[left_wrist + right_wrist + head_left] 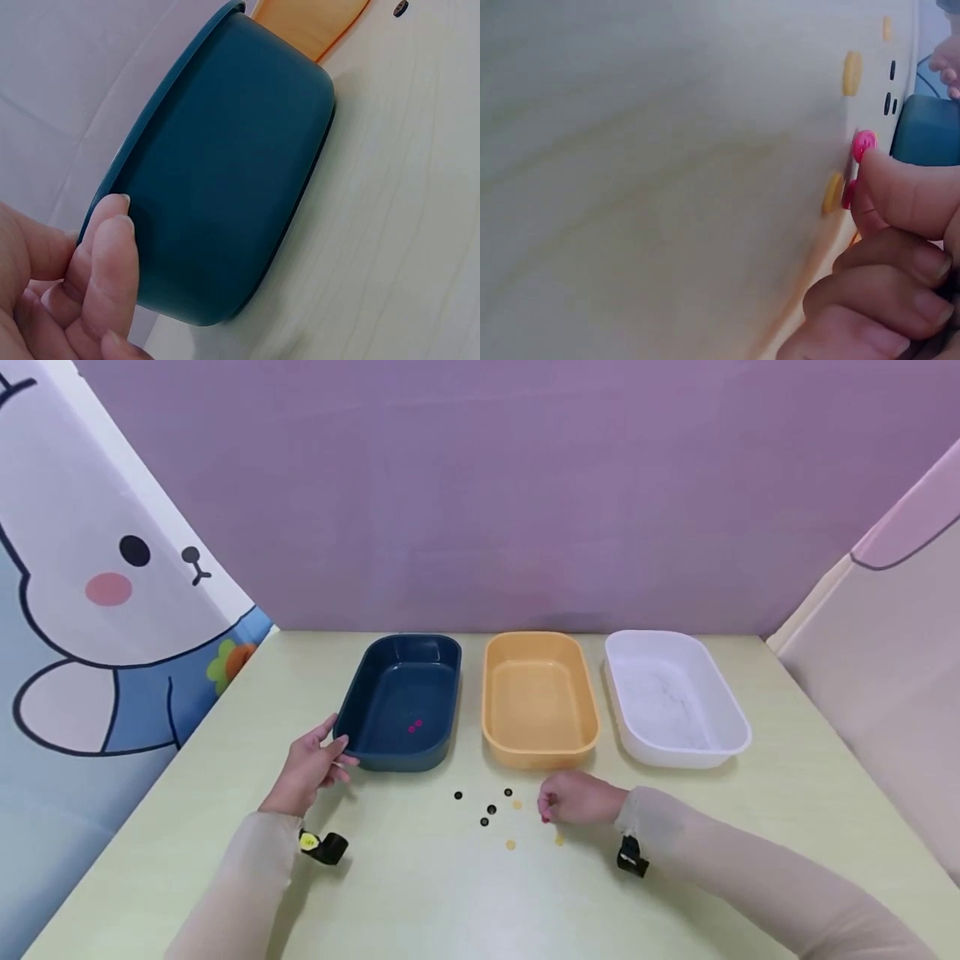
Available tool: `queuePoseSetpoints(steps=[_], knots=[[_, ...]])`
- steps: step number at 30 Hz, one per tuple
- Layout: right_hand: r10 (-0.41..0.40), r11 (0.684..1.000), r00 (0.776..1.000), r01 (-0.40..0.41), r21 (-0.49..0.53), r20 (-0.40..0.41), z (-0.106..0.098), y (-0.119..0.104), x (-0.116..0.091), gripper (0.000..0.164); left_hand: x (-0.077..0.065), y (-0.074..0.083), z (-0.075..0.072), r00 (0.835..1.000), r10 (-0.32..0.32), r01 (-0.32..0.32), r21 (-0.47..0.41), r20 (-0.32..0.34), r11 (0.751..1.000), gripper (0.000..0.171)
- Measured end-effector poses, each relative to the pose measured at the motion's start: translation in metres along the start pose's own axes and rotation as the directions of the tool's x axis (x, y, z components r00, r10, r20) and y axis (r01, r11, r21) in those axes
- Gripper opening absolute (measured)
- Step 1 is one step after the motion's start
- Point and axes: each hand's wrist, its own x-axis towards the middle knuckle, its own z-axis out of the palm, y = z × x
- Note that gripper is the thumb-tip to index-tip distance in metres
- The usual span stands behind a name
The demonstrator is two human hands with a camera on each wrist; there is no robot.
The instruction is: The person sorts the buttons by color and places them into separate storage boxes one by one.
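Note:
My left hand (309, 770) grips the near left corner of the dark blue tray (397, 758), thumb at the rim and fingers against the outer wall. Two pink buttons (415, 727) lie inside that tray. In front of the orange tray (540, 752), my right hand (577, 797) is low over the table, pinching a pink button (864, 145) at the tips of thumb and forefinger. A second bit of pink (849, 195) shows beside the forefinger, partly hidden. Around this hand lie three yellow buttons (511, 844) and, to its left, several black buttons (492, 809).
A white tray (675, 693) stands at the right of the row, beside the orange one. Behind the trays rises a purple backdrop (480, 493), with a cartoon-printed cloth (112, 652) along the left side. The pale table (420, 893) extends toward me.

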Motion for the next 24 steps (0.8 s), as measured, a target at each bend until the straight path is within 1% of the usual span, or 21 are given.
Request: queuePoseSetpoints(steps=[5,8,12,16,21,24], knots=[[0.011,0.997,1.0,-0.009,0.081,-0.016,0.0,0.005,-0.005,0.02,0.004,0.003,0.003,1.0,-0.002,0.002,0.015,0.008,1.0,0.06],[0.013,0.989,1.0,-0.011,0.15,-0.015,-0.002,0.005,-0.008,0.019,0.004,0.002,0.005,1.0,-0.009,0.009,0.012,0.01,1.0,0.061],[0.015,0.978,1.0,-0.01,0.209,-0.024,-0.002,0.003,-0.008,0.019,0.004,-0.001,0.004,1.0,-0.009,0.009,0.015,0.01,1.0,0.061],[0.019,0.981,0.999,-0.011,0.193,-0.037,-0.004,-0.001,-0.006,0.019,0.001,-0.003,0.003,1.0,-0.015,0.015,0.007,0.006,1.0,0.061],[-0.065,0.986,0.996,0.074,0.148,-0.061,-0.013,-0.013,-0.002,0.02,-0.001,-0.003,0.001,1.0,-0.013,0.013,-0.007,0.0,1.0,0.061],[-0.085,0.983,0.994,0.095,0.16,-0.069,-0.019,-0.024,0.001,0.015,-0.001,-0.003,0.0,1.0,-0.008,0.007,-0.017,-0.004,1.0,0.061]])
